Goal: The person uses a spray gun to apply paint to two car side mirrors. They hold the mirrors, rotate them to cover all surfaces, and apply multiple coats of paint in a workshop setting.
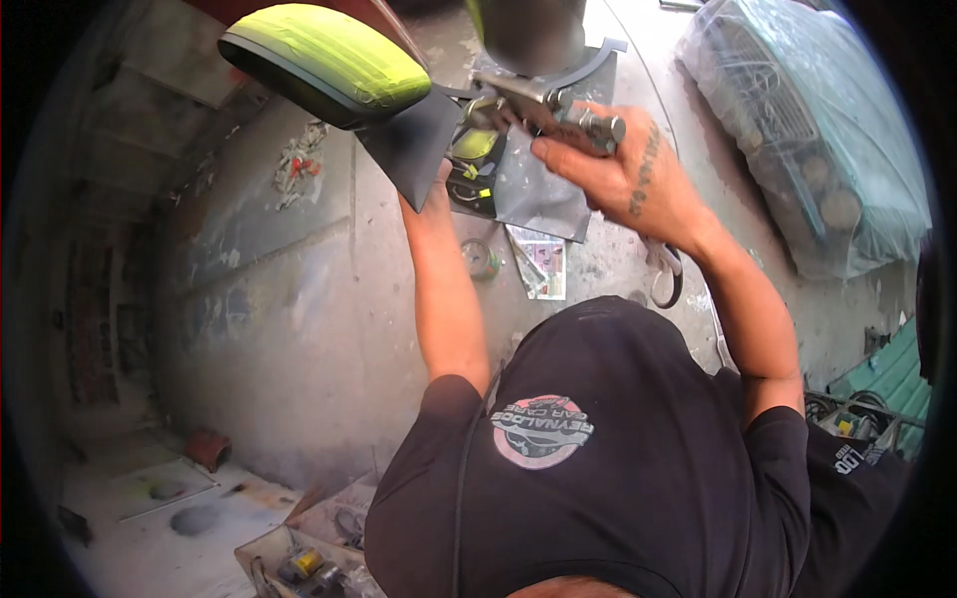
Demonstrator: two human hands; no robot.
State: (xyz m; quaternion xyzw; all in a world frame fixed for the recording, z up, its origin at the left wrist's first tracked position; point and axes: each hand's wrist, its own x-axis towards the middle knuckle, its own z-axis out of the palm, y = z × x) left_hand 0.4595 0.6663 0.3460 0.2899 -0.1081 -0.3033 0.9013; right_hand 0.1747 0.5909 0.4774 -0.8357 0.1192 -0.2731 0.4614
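My left hand [437, 191] holds up a car side mirror [334, 62] by its dark base, at the upper left. Its shell is bright yellow-green above a dark lower edge, and most of my fingers are hidden behind the base. In my right hand [638, 184] is a metal spray gun [548, 115], its front pointing left toward the mirror and blurred. Beneath the gun, a second yellow-green piece [477, 148] lies among dark parts beside a grey sheet [543, 189].
Plastic film drapes a car [797, 130] at the right. Printed paper [540, 264] and a round can [480, 259] are on the stained floor below my hands. Crumpled scraps [299, 164] lie left. A dark hose [670, 279] hangs under my right wrist. A box of tools [264, 558] stands lower left.
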